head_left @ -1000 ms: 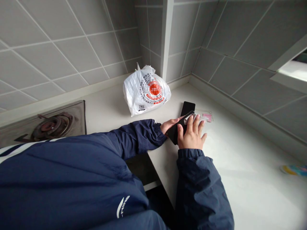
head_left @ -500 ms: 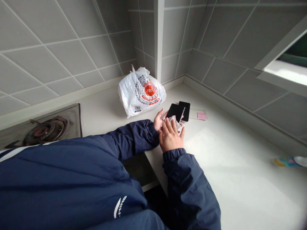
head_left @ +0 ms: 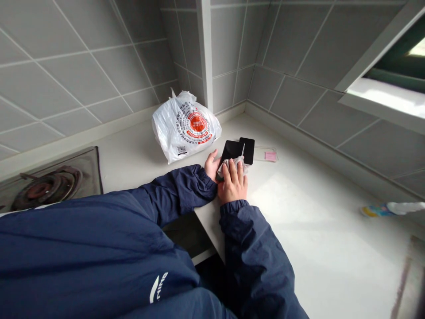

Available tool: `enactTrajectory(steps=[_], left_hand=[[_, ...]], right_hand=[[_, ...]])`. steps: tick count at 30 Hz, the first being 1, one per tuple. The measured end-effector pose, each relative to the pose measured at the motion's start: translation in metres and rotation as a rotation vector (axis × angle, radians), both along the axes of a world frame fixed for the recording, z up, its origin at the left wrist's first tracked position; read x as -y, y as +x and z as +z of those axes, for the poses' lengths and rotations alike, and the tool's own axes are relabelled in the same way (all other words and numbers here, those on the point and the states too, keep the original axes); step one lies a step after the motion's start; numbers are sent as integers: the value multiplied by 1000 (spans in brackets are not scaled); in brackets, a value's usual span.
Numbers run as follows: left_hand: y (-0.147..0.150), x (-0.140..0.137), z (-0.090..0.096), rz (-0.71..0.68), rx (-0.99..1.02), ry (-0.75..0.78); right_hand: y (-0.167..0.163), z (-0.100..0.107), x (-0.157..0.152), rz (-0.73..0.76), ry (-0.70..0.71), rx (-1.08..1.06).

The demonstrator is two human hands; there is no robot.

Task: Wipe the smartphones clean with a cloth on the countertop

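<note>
A black-screened phone (head_left: 231, 149) lies in my left hand (head_left: 211, 164), whose thumb is up along its near left side; the fingers beneath are hidden. Over the phone's lower part, my right hand (head_left: 233, 182) presses a crumpled pale tissue (head_left: 238, 162) with fingers laid along it. Just beyond, a second flat black device (head_left: 249, 150), like another phone, rests on the counter, partly overlapped in view by the held phone. Beside that device lies a clear phone case (head_left: 262, 148) with a pink piece (head_left: 270, 156) in it.
A white plastic bag (head_left: 186, 128) with red and black print stands at the back of the white counter (head_left: 299, 208). At the left is a gas burner (head_left: 49, 186). A colourful packet (head_left: 378, 210) lies far right. Tiled walls (head_left: 109, 79) meet behind the counter.
My right hand and the tissue have shifted slightly over the phone, and the phone looks tilted flatter toward me. The whole view has swung a little to the right.
</note>
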State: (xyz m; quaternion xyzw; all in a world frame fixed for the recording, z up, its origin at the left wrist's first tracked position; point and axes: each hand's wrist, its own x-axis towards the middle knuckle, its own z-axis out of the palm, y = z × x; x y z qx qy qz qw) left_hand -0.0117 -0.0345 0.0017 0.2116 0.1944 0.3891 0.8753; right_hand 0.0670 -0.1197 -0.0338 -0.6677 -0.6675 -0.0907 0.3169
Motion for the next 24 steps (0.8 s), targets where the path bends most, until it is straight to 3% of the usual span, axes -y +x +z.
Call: enactTrajectory(steps=[4, 12, 19, 24], left_hand=[[-2, -3, 0, -85, 67, -70], [0, -4, -5, 17, 40, -91], [-2, -2, -8, -243, 24, -14], [-3, -1, -3, -229, -45, 97]], right_hand=[[1, -8, -4, 8, 143, -41], [19, -4, -10, 48, 320, -138], [60, 20, -12, -51, 415, -269], [88, 38, -19, -99, 392, -244]])
